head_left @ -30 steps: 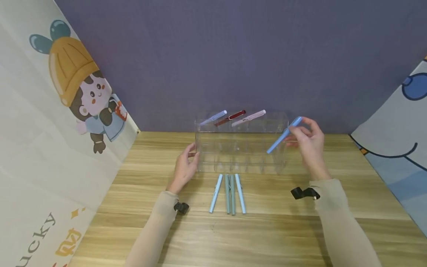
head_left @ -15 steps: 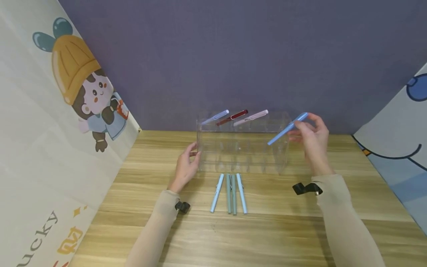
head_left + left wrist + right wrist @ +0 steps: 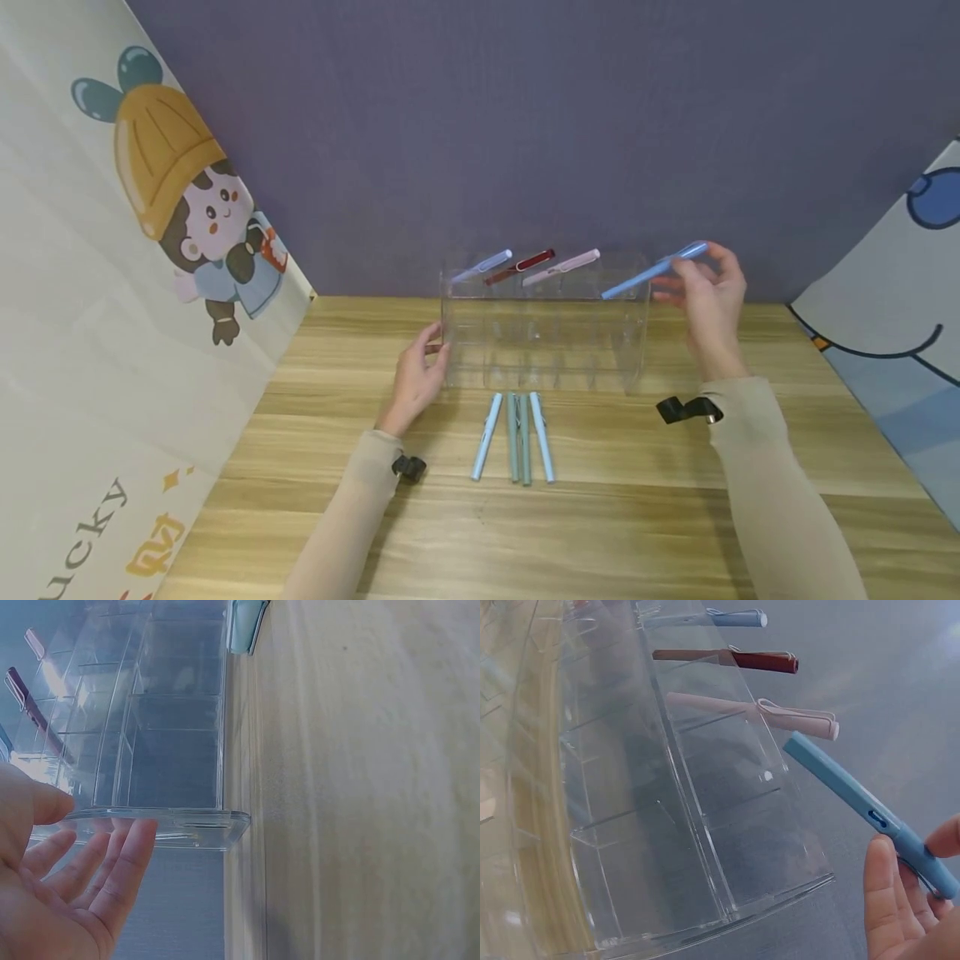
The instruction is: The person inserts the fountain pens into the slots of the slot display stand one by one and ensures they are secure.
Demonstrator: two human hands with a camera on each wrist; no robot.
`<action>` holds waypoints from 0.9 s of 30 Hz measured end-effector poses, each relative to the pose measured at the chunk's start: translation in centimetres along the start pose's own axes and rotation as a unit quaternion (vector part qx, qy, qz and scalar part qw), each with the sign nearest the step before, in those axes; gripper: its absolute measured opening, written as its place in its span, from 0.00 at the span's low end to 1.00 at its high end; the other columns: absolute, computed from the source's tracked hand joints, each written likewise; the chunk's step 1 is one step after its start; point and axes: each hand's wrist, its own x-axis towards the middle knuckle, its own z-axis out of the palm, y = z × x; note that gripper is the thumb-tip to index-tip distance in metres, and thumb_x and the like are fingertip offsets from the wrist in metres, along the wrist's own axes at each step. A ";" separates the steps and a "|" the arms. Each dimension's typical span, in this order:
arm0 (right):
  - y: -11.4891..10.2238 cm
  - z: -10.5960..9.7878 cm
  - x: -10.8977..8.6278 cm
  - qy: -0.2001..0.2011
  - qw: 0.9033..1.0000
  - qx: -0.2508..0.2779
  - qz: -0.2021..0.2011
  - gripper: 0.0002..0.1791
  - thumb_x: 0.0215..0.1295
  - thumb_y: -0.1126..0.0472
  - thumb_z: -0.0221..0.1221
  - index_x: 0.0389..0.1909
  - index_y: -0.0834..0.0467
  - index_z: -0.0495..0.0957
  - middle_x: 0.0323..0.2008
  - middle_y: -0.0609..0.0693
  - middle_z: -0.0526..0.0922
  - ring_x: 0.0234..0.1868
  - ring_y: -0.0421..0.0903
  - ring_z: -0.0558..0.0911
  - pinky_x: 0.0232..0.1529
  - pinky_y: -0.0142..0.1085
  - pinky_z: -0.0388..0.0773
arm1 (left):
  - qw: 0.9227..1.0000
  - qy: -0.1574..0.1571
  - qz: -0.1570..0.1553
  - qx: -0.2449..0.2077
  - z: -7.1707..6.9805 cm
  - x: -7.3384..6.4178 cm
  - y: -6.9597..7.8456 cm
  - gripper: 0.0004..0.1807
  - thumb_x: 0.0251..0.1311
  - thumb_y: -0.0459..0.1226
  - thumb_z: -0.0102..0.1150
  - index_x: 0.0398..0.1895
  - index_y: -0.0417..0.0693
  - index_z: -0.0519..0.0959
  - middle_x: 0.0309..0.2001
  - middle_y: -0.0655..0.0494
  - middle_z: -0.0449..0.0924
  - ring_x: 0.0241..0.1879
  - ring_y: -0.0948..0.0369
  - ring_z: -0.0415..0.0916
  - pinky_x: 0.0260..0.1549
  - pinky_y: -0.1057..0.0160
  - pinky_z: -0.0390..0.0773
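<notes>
Blue pen [image 3: 637,279]: aloft at the rack's 2 o'clock corner (12 is the far side), tilted, clip end up toward 2, plain end down toward 8; whether it touches the rack I cannot tell.
Right hand [image 3: 711,304]: thumb and fingers pinch the clip end, probably to leave the barrel unobstructed.
Left hand [image 3: 416,379]: fingers loosely extended, resting against the side at 9 o'clock, seemingly to steady the rack.
Clear rack [image 3: 570,297]: stands on the table [image 3: 450,533], compartments facing 6.
Lilac pen [image 3: 483,267], red pen [image 3: 521,267], pink pen [image 3: 562,268]: lean in the top row, 11 to 12 o'clock, clip ends up, likely easy to see and grasp.
Two green pens [image 3: 513,437], two light blue pens [image 3: 487,437]: lie at 6 o'clock, greens between blues, presumably within reach of both hands.
</notes>
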 end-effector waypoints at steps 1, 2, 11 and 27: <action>0.0 0.0 0.1 0.004 1.000 -0.003 -0.002 0.21 0.70 0.70 0.63 0.59 0.53 0.69 0.39 0.50 0.88 0.27 0.44 0.91 0.26 0.33 0.90 | 1.000 0.001 -0.001 0.000 0.0 0.0 0.0 0.26 0.76 0.34 0.57 0.75 0.40 0.71 0.71 0.35 0.76 0.61 0.40 0.82 0.54 0.46 0.90; -0.1 0.0 0.1 0.007 1.000 -0.007 -0.004 0.21 0.70 0.69 0.63 0.59 0.53 0.69 0.40 0.50 0.88 0.28 0.43 0.91 0.27 0.33 0.90 | 1.000 0.002 -0.001 0.003 0.0 0.0 0.0 0.26 0.76 0.34 0.57 0.75 0.40 0.71 0.71 0.35 0.76 0.61 0.40 0.82 0.54 0.46 0.90; 0.0 0.3 0.2 0.029 0.999 -0.012 -0.009 0.19 0.73 0.68 0.63 0.58 0.52 0.70 0.46 0.51 0.86 0.33 0.43 0.92 0.34 0.33 0.92 | 1.000 0.000 0.001 -0.001 -0.1 -0.1 0.0 0.26 0.76 0.33 0.57 0.75 0.39 0.71 0.71 0.34 0.76 0.61 0.40 0.82 0.55 0.45 0.90; 1.3 2.1 0.1 -0.010 0.998 -0.054 -0.031 0.19 0.76 0.66 0.61 0.62 0.52 0.69 0.50 0.50 0.87 0.39 0.40 0.92 0.38 0.32 0.92 | 1.000 0.000 -0.001 0.002 -0.1 0.0 0.0 0.26 0.77 0.33 0.57 0.75 0.39 0.71 0.71 0.34 0.75 0.61 0.40 0.82 0.54 0.46 0.90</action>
